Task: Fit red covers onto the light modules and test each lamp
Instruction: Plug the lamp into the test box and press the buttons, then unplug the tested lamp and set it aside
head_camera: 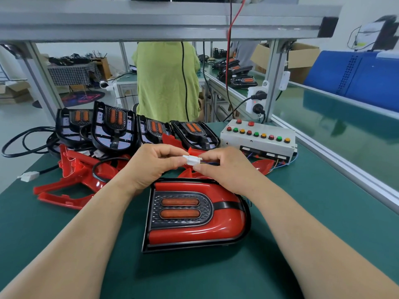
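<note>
Red-covered lamp (194,234) lies near centre on green mat (334,180). Just on its far side, left hand (151,167) and right hand (220,169) each pinch white connector (191,159). Far right: test box (259,137); far left: uncovered modules (112,126).

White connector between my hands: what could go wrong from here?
1. The right hand pinches the white connector close to its thin wires; pushing there could strain them.
2. The left hand holds the other side in mid-air; a skewed push might seat it only partly and spoil the test of the covered lamp.
</note>
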The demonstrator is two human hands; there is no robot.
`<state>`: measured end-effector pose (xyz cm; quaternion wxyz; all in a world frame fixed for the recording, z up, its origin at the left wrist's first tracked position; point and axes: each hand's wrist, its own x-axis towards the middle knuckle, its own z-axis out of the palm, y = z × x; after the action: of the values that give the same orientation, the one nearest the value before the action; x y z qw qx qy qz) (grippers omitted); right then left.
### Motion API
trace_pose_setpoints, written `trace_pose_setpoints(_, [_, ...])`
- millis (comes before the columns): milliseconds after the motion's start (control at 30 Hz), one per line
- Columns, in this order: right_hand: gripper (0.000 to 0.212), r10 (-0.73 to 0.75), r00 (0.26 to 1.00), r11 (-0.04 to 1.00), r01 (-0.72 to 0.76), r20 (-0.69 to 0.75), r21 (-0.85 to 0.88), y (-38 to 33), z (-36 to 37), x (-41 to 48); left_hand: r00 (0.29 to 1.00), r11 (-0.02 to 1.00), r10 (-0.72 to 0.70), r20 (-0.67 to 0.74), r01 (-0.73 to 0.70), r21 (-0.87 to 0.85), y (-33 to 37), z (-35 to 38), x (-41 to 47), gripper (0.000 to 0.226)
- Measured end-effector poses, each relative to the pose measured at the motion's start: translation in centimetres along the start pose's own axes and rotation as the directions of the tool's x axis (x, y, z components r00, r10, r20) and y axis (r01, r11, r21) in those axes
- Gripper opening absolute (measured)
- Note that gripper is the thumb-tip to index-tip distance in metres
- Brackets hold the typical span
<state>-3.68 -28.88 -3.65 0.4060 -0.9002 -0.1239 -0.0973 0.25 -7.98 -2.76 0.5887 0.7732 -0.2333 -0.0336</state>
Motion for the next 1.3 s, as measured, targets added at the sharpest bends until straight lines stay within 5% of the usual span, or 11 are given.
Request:
trace_pose_setpoints(733, [0.016, -0.123, 0.992, 0.991, 0.121, -0.039, -0.049, -0.7, -0.4, -0.5, 0.999, 1.000, -0.016, 0.051, 0.017, -0.007, 0.2, -0.2, -0.2, 0.010])
trace_pose_setpoints(933, [0.011, -0.039, 0.995, 0.999, 0.039, -0.093, -0.003, 0.9, -2.4, -0.6, 0.992, 0.999, -0.031, -0.122, 0.027, -0.035, -0.2, -2.1, -0.2, 0.014])
trace_pose_setpoints(1300, [0.036, 0.128, 0.983, 0.914, -0.167, -0.129, -0.369, 2.6, -2.0, 0.0, 0.997, 0.997, -0.007, -0.075, 0.013, 0.076, -0.7, -1.8, 0.1, 0.014])
